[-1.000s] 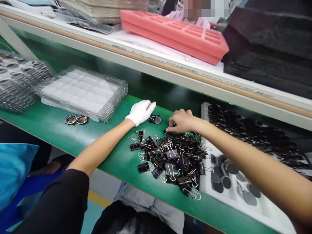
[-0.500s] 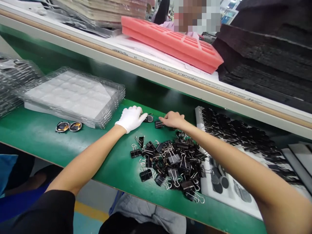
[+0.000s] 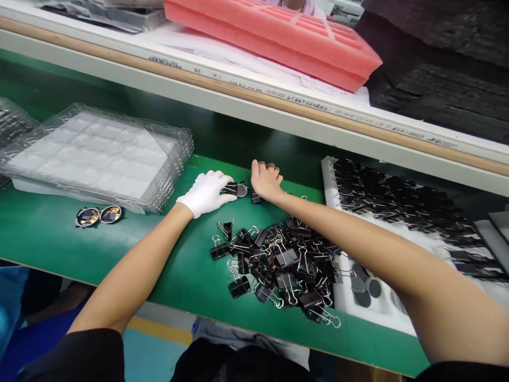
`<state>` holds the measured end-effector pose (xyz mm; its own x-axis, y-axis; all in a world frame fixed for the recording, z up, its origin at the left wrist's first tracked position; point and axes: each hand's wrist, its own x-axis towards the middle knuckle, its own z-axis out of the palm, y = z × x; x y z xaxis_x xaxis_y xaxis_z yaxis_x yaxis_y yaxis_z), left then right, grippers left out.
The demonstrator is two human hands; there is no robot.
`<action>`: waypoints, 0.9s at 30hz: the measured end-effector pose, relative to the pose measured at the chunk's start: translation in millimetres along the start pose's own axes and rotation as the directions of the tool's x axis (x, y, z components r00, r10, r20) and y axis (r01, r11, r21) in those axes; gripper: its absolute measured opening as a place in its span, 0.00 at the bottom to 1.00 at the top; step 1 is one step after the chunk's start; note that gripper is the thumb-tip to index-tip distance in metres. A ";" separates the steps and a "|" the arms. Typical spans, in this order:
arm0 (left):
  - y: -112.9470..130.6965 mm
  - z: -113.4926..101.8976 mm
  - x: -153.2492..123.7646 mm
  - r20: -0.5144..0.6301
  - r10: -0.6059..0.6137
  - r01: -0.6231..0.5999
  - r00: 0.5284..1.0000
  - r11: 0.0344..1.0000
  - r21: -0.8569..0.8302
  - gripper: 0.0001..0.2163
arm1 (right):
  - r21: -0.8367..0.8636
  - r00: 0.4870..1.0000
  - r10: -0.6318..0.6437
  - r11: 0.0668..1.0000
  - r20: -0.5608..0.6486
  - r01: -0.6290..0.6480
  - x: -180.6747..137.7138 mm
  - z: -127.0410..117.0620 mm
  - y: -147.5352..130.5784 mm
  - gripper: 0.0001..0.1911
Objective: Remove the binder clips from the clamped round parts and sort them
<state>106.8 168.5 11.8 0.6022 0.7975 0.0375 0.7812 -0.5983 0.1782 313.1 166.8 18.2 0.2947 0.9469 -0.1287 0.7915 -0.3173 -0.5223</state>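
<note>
My left hand [image 3: 207, 193], in a white glove, rests on the green bench with thumb and fingers closed around a black binder clip [image 3: 229, 189]. A small round grey lens [image 3: 242, 190] shows at the clip's right end. My bare right hand [image 3: 266, 180] is just to the right, fingers apart and pointing away from me, with nothing seen in it. Partly behind its wrist lies another black binder clip [image 3: 255, 198]. Nearer to me is a heap of black binder clips [image 3: 284, 260] with silver wire handles, below both hands.
Clear plastic trays [image 3: 99, 154] are stacked at the left, with sunglasses [image 3: 98, 216] in front. At the right, a white foam tray [image 3: 338, 297] holds round dark discs and rows of clips. A shelf edge [image 3: 238, 98] crosses behind, bearing pink foam [image 3: 274, 45].
My right hand has lifted its fingers off the small binder clip and turned them away from me. My left hand stays at its clip. The view has shifted downward and closer.
</note>
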 end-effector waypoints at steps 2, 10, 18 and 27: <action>-0.9 1.8 0.3 -0.001 0.031 -0.031 1.000 0.999 -0.033 0.21 | 0.013 1.000 -0.018 1.000 -0.008 0.019 2.0 0.7 6.1 0.35; 5.7 5.5 -0.3 0.003 0.072 -0.072 0.997 0.995 -0.063 0.22 | 0.047 0.995 0.097 0.994 -0.019 -0.096 13.1 8.9 16.1 0.35; 15.6 11.2 0.3 -0.029 0.085 -0.087 0.996 0.995 -0.049 0.23 | 0.058 0.992 0.107 0.993 -0.068 -0.103 11.9 10.3 18.1 0.35; 17.8 11.2 -0.4 -0.043 0.085 -0.086 0.995 0.996 -0.025 0.24 | 0.087 0.989 0.136 0.988 -0.064 -0.130 11.4 7.4 10.1 0.34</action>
<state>122.2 156.7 3.9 0.6588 0.7463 0.0949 0.7219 -0.6627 0.1992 320.5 174.8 5.2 0.4330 0.8898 -0.1439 0.6972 -0.4318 -0.5722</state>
